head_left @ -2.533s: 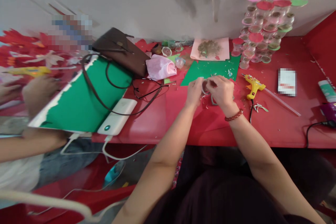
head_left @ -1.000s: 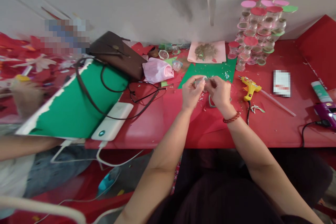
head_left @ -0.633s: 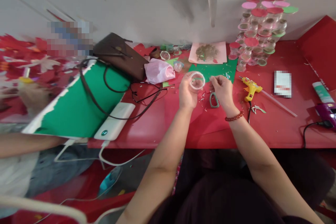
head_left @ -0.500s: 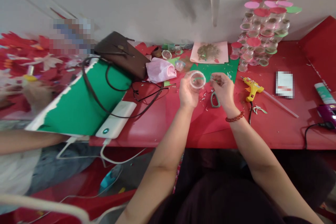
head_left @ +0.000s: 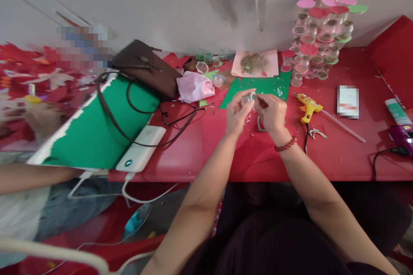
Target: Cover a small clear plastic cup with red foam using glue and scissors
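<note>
Plastic appears to form the small clear round cup with a whitish rim (head_left: 248,99), raised over the red bench (head_left: 342,150) to the left of the yellow plastic glue gun (head_left: 309,108). The person's left hand (head_left: 238,109) is wrapped around its side, with the rim turned towards the right hand (head_left: 271,109), whose fingertips are at or just beside that rim; whether they grip anything cannot be told. The cup should prove light, springy and rather slippery, its thin wall likely to dent under a hard squeeze, so the stiffer rim looks the best hold. Its inside is hidden. Behind the glue gun stands a tower of joined clear plastic cups (head_left: 324,38), with red, pink and green paper discs (head_left: 318,12) on some; their contents are unclear. Well left of the glue gun lies a brown leather bag (head_left: 146,66), flap down and contents out of sight
</note>
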`<state>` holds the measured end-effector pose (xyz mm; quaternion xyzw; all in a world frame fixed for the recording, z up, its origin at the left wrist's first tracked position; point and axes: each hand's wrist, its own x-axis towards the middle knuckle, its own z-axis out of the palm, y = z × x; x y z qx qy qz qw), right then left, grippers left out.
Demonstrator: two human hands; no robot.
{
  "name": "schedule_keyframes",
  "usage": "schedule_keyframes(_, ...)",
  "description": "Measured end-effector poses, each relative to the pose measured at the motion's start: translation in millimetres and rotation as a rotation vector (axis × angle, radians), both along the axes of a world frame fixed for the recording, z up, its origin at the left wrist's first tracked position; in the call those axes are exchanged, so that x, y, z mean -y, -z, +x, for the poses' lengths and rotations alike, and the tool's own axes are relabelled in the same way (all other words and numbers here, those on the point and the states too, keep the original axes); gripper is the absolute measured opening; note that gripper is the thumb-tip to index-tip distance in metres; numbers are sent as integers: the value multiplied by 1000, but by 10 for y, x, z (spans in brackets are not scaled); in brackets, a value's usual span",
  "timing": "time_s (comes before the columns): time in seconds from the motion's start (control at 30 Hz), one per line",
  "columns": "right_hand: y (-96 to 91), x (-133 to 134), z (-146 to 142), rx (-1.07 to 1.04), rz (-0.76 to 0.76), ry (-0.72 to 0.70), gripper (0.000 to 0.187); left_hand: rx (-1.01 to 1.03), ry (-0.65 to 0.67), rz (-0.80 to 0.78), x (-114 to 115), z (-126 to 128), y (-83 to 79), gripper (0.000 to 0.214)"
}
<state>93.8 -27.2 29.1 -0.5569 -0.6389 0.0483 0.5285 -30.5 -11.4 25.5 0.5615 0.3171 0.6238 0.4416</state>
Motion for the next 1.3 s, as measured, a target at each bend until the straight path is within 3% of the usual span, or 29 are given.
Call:
schedule_keyframes(0.23,-63,10,32,23,-74,60,15,-7,-5,88,-56,-25,108,31)
schedule_keyframes(0.47,-63,-74,33,-419,-177,12,17,171,169,21,-96,-34,118,34)
schedule_keyframes(0.6,-65,-87,31,-496,-145,-73,31,217,190,-13,-115,-58,110,37)
schedule_keyframes(0.73,-71,-65,5,-470,-91,-245,7,264,186,-55,-123,-88,91,31)
schedule_keyframes(0.83,-64,-50,-15,-401,-56,-224,5,254,183,-111,-109,-79,58,24)
schedule_keyframes(0.97,-39,-35,-30,-270,24,-130,10,120,90,-126,-61,-9,21,23)
schedule_keyframes(1.13,-10,-16,-38,-148,14,-55,16,-236,-159,144,9,44,8,46)
schedule_keyframes(1.3,-11,-8,-48,-169,-3,-88,16,-359,-269,256,1,26,21,48)
